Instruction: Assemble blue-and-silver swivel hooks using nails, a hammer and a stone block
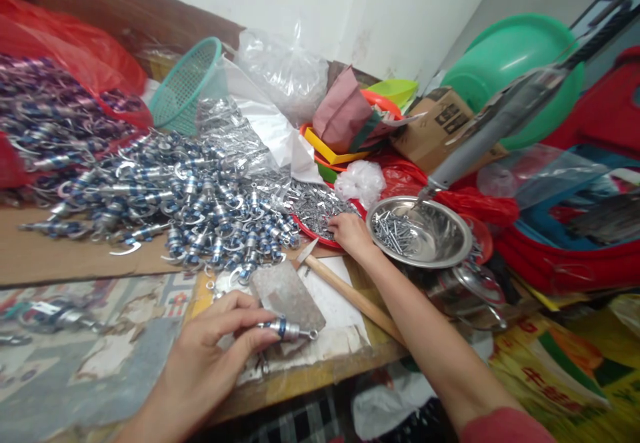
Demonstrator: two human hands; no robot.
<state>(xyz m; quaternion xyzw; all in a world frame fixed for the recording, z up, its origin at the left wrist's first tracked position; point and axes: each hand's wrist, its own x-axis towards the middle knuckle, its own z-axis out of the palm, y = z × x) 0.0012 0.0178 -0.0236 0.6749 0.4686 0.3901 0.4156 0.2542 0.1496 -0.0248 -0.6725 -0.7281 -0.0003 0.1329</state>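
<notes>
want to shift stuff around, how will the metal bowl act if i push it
The bowl is shiny metal, so it would probably stay stiff and slide easily. Its loose pins lie bunched on the side nearer the right hand, so it may feel heavier there, and they would likely roll.

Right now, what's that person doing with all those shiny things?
The person's left hand pinches one shiny metal piece with a ring at its end, by a grey block. Their right hand is down at a red tray of small metal bits; whether it grips one is hard to see. A big pile of similar pieces lies beyond the left hand, and a steel bowl holds thin pins.
</notes>
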